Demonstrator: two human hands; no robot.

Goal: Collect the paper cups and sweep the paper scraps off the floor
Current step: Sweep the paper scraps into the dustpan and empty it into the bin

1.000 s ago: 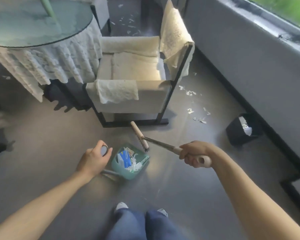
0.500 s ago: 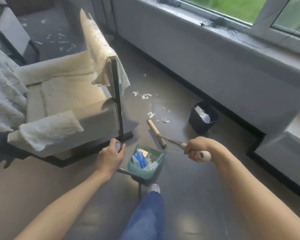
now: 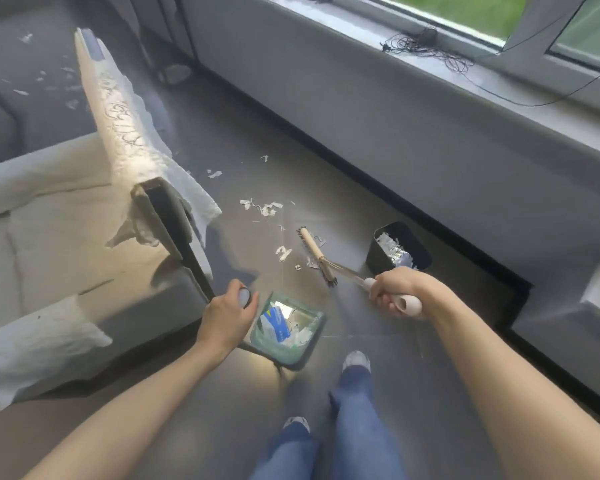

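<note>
My left hand [image 3: 226, 315] grips the top of the long handle of a green dustpan [image 3: 286, 329], which holds white scraps and a blue-and-white crumpled piece. My right hand [image 3: 397, 289] grips the pale handle of a broom [image 3: 317, 256]; its wooden head rests on the floor among white paper scraps [image 3: 262, 206]. More scraps [image 3: 284, 252] lie just left of the broom head, and others [image 3: 214, 173] sit farther back near the chair. No paper cup is plainly visible.
A cream-covered armchair [image 3: 84, 216] with a black frame stands on the left. A small black bin [image 3: 397, 249] with white waste sits by the grey wall under the window. More scraps [image 3: 25, 77] lie behind the chair. My feet [image 3: 355, 362] stand behind the dustpan.
I have stepped forward and turned right toward the window wall. The broom head now reaches the scraps beside the bin, and the dustpan has come along with me.
</note>
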